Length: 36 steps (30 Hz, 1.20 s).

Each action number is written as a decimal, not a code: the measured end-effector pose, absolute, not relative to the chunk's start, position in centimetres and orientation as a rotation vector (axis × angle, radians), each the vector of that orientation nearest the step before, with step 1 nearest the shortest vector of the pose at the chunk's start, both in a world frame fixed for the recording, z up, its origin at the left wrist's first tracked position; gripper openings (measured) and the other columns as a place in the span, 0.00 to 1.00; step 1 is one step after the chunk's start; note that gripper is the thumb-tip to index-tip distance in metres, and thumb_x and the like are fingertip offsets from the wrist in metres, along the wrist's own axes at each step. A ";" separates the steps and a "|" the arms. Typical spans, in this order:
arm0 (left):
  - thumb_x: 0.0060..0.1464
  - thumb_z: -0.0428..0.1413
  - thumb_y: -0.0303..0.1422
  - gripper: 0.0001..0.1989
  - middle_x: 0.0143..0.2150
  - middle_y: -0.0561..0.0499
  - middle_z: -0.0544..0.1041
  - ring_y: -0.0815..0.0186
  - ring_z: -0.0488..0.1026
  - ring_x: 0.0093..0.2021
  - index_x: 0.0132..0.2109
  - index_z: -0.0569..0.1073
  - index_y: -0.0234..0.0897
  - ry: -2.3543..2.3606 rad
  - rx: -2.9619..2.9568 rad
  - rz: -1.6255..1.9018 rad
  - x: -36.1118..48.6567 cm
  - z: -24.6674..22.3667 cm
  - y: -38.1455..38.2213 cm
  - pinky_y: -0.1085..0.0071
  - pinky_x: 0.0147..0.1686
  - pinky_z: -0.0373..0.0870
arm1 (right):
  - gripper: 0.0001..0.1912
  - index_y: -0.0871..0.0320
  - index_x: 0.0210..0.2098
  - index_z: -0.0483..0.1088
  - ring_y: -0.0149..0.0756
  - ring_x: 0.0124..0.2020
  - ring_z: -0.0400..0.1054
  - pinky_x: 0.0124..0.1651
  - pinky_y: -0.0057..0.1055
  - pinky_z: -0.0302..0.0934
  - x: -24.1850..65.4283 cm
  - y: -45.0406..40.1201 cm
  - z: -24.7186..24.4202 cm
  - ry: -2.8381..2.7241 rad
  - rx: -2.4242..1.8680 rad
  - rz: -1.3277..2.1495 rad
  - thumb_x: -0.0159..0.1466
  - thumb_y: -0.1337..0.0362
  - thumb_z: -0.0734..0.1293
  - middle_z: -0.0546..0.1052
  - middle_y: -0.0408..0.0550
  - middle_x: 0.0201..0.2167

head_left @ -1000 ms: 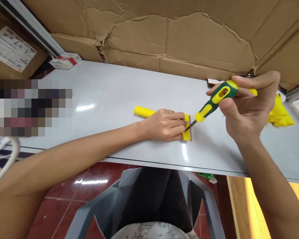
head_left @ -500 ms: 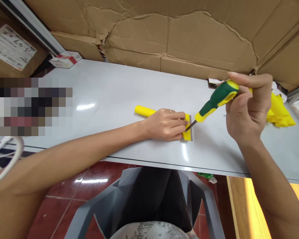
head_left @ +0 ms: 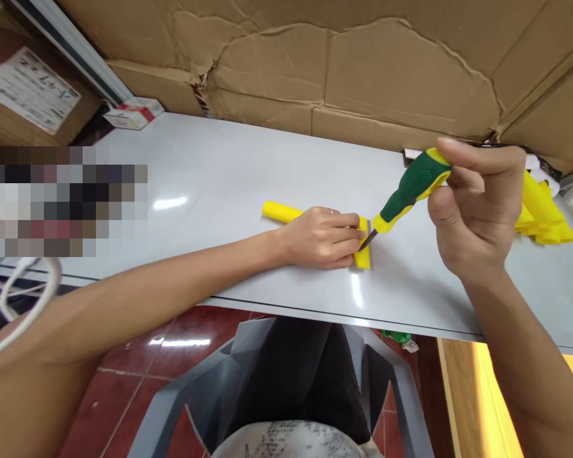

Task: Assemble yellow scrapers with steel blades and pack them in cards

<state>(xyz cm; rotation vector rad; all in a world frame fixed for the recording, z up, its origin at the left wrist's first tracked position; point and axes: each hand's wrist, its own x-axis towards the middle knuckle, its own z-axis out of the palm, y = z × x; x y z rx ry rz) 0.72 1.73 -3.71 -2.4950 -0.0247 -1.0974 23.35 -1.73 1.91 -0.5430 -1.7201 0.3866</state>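
Observation:
A yellow scraper (head_left: 281,212) with a thin metal blade edge lies on the white table. My left hand (head_left: 322,238) is closed over its head and presses it to the tabletop, hiding much of it. The thumb and fingers of my right hand (head_left: 482,203) grip the top of a screwdriver (head_left: 413,184) with a green and yellow handle. The screwdriver slants down to the left, its tip against the scraper's head beside my left fingertips. Whatever is under the tip is too small to make out.
Several yellow pieces (head_left: 544,213) lie at the right of the table (head_left: 219,178). A small white and red box (head_left: 134,114) sits at the back left. Cardboard (head_left: 410,70) lines the back. A white cable (head_left: 52,286) loops by my left arm.
The screwdriver handle has turned a little about its length, and my right thumb has shifted on it. My left hand still holds the scraper in place. The view has moved slightly.

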 end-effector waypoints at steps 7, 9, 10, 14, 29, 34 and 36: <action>0.62 0.60 0.29 0.11 0.38 0.56 0.85 0.71 0.80 0.37 0.30 0.71 0.37 -0.018 -2.499 -1.123 0.8 -3.8 1.7 0.72 0.22 0.66 | 0.20 0.40 0.52 0.79 0.39 0.37 0.80 0.42 0.42 0.81 23.5 -1.9 2.3 -1.666 -0.496 0.300 0.61 0.58 0.79 0.76 0.41 0.39; 0.63 0.60 0.30 0.11 0.38 0.56 0.85 0.71 0.80 0.37 0.31 0.72 0.38 -0.023 -2.498 -1.113 0.7 -3.8 1.7 0.72 0.22 0.67 | 0.16 0.38 0.54 0.80 0.41 0.37 0.78 0.45 0.46 0.80 23.6 -2.1 2.3 -1.671 -0.558 0.279 0.67 0.53 0.73 0.79 0.44 0.41; 0.63 0.59 0.30 0.11 0.37 0.56 0.84 0.71 0.80 0.37 0.31 0.72 0.38 -0.023 -2.497 -1.107 0.7 -3.8 1.7 0.72 0.22 0.67 | 0.16 0.37 0.55 0.80 0.42 0.38 0.78 0.47 0.48 0.79 23.6 -2.2 2.3 -1.683 -0.594 0.271 0.69 0.52 0.70 0.81 0.44 0.42; 0.64 0.59 0.30 0.10 0.38 0.55 0.84 0.70 0.80 0.39 0.32 0.72 0.38 -0.013 -2.502 -1.101 0.7 -3.8 1.7 0.72 0.24 0.68 | 0.21 0.37 0.59 0.78 0.47 0.49 0.75 0.56 0.49 0.75 24.0 -1.7 2.0 -1.756 -0.618 0.212 0.67 0.52 0.70 0.82 0.45 0.47; 0.64 0.59 0.30 0.09 0.37 0.55 0.84 0.70 0.80 0.39 0.33 0.73 0.37 -0.017 -2.510 -1.092 0.7 -3.7 1.6 0.72 0.25 0.69 | 0.24 0.32 0.65 0.71 0.47 0.53 0.77 0.54 0.45 0.77 22.5 -2.9 2.0 -1.755 -0.647 0.402 0.70 0.52 0.68 0.79 0.41 0.55; 0.65 0.58 0.30 0.10 0.37 0.56 0.84 0.71 0.80 0.38 0.32 0.73 0.38 -0.033 -2.509 -1.060 0.7 -3.7 1.6 0.72 0.25 0.69 | 0.21 0.40 0.61 0.74 0.44 0.49 0.79 0.52 0.51 0.80 23.0 -2.3 2.0 -1.740 -0.566 0.568 0.69 0.58 0.71 0.80 0.41 0.44; 0.64 0.59 0.30 0.09 0.37 0.55 0.84 0.70 0.81 0.38 0.32 0.74 0.37 -0.025 -2.506 -1.083 0.7 -3.7 1.6 0.72 0.25 0.69 | 0.24 0.40 0.59 0.76 0.38 0.42 0.77 0.45 0.40 0.81 23.2 -2.0 1.7 -1.731 -0.595 0.478 0.63 0.56 0.76 0.79 0.42 0.45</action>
